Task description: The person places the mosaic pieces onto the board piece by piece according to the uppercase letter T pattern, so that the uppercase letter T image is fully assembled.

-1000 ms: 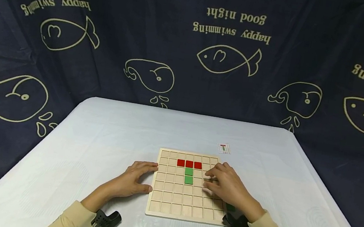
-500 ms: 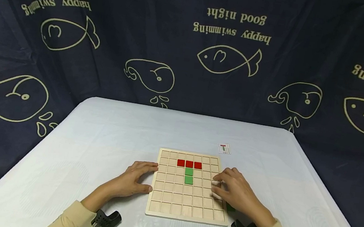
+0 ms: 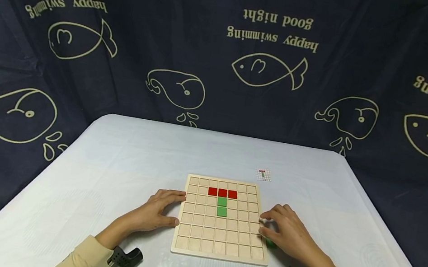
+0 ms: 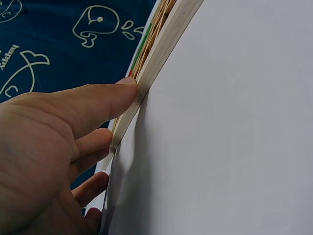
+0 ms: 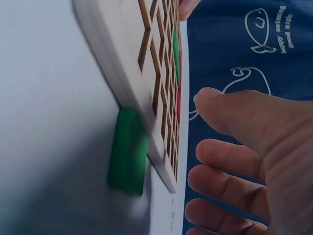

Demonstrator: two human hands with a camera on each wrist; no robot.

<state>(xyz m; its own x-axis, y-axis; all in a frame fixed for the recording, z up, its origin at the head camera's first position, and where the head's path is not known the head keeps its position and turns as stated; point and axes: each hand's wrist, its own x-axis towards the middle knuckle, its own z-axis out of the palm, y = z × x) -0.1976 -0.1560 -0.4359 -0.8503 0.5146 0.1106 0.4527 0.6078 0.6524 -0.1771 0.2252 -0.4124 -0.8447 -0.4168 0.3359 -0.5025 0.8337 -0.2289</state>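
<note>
A wooden grid board [image 3: 200, 232] lies on the white table. Three red tiles [image 3: 222, 193] form a row in its upper part, and two green tiles [image 3: 221, 211] run down below the middle one. My left hand [image 3: 154, 212] touches the board's left edge with thumb and fingertips, its fingers loosely extended. My right hand [image 3: 289, 233] hovers at the right edge, fingers spread and loosely bent, holding nothing. Partly hidden under that hand in the head view is a green block [image 5: 128, 152], which stands against the board's side in the right wrist view.
Behind the board, slightly right, lies a small card [image 3: 263, 174] printed with a grid and a red and green T shape. A dark blue curtain [image 3: 217, 106] with fish and whale drawings hangs beyond the table [image 3: 145, 151]. Both wrists carry black devices [image 3: 125, 258].
My right hand has drawn back to the right, from over the board's cells to its right edge. The left hand and the tiles stay where they were.
</note>
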